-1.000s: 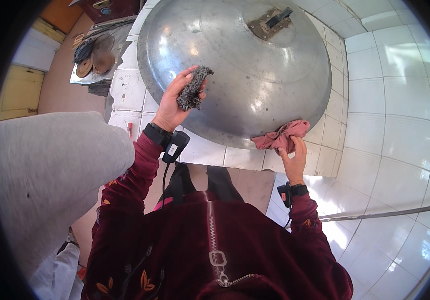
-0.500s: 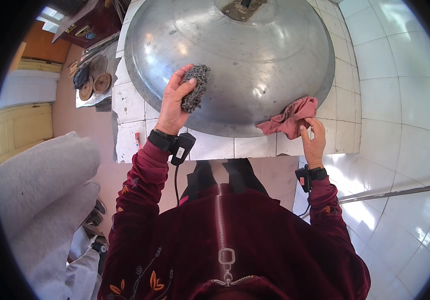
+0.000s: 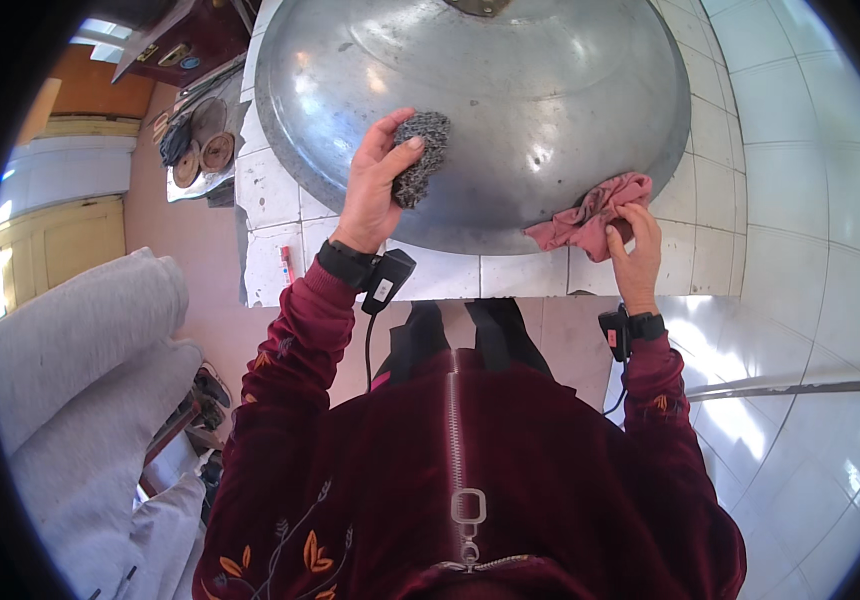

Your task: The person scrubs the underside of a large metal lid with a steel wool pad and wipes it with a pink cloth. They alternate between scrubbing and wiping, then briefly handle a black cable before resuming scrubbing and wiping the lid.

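A very large round metal pan (image 3: 510, 90) lies upside down on a white tiled counter (image 3: 280, 200), its domed surface shiny. My left hand (image 3: 375, 185) grips a grey steel-wool scouring pad (image 3: 420, 155) and presses it on the pan's near left side. My right hand (image 3: 633, 240) holds a bunched pink cloth (image 3: 590, 215) against the pan's near right rim. Both wrists wear black bands with small devices.
The counter's front edge runs just before my body. White tiled wall and floor (image 3: 800, 200) spread to the right. Round dark lids and utensils (image 3: 200, 150) lie on a ledge at left. A grey cushioned seat (image 3: 80, 370) sits at lower left.
The view has shifted so the pan sits higher in frame. My left hand with the scouring pad has stayed on the pan's left part; the right hand keeps the cloth at the rim.
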Motion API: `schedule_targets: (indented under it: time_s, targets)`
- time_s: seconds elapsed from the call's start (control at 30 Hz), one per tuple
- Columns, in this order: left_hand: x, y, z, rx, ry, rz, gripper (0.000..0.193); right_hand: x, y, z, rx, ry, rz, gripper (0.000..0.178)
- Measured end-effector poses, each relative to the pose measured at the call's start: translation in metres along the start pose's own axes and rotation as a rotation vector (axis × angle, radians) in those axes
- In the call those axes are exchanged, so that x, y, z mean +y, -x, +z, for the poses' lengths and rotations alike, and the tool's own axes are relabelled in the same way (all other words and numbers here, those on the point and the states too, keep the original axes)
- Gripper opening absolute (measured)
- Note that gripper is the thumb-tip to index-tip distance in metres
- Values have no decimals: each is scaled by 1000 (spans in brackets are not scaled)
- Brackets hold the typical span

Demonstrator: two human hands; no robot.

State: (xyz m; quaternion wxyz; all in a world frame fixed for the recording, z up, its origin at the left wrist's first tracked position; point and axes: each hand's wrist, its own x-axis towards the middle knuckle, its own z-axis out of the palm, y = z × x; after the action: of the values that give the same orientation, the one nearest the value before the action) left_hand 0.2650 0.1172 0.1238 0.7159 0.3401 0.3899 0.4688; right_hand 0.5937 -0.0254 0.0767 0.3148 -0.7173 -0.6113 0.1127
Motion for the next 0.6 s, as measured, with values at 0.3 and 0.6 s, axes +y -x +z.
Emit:
schedule_targets:
  time_s: [0.3,0.6]
  targets:
    - [-18,35,16,-61,-3,-55,41,-70,-10,8,-162,-479,11,42]
    - [-35,64,-9,-37,-59,-4,42,-95,-14,33,-217,-121,-253,67]
